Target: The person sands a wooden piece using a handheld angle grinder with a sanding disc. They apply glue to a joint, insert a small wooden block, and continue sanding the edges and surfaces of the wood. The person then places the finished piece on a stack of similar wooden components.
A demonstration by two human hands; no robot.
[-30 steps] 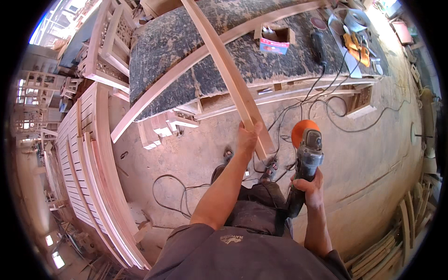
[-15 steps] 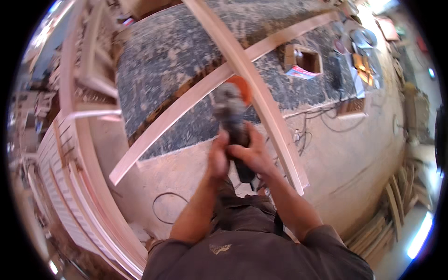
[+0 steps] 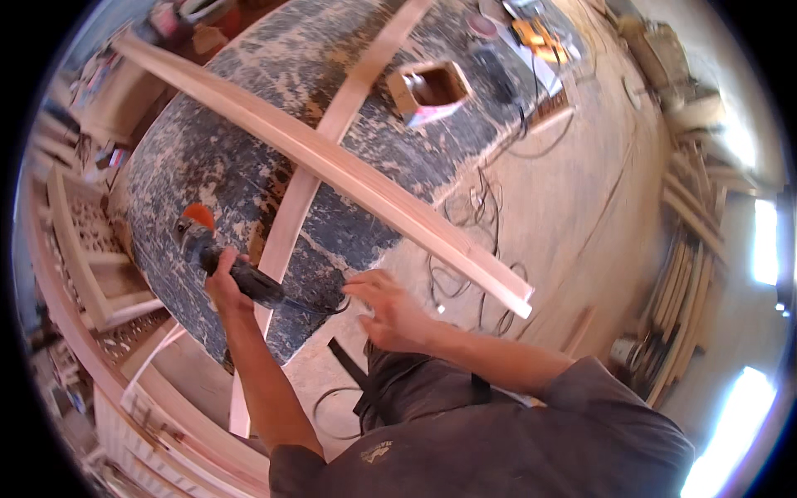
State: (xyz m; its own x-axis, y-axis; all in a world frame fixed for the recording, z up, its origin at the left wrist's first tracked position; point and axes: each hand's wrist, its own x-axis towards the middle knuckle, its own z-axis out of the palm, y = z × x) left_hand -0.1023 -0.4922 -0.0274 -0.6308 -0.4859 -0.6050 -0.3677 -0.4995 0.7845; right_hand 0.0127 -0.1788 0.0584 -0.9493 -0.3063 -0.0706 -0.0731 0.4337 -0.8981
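Observation:
An angle grinder (image 3: pixel 253 280) with an orange disc (image 3: pixel 199 217) is in my left hand (image 3: pixel 226 289), whose fingers wrap round its dark body. It is over the left part of the mottled dark tabletop (image 3: pixel 178 158), its disc end pointing away to the left. My right hand (image 3: pixel 386 314) is apart from the tool, fingers stretched out toward the grinder's black cord (image 3: pixel 320 310); whether they touch it I cannot tell. A long straight wooden beam (image 3: pixel 349 170) lies across a curved wooden plank (image 3: pixel 290 220) on the table.
Beyond the beam stands an open cardboard box (image 3: pixel 423 91), with yellow objects (image 3: pixel 538 40) farther off. Cables (image 3: pixel 490 220) trail over the floor at the table's near edge. A wooden frame (image 3: pixel 104 282) is at the left; timber strips (image 3: pixel 681 307) lie at the right.
Both hands were on the grinder beside the crossing of the beam and plank. My right hand has let go, and my left has carried the grinder leftward. The view has turned.

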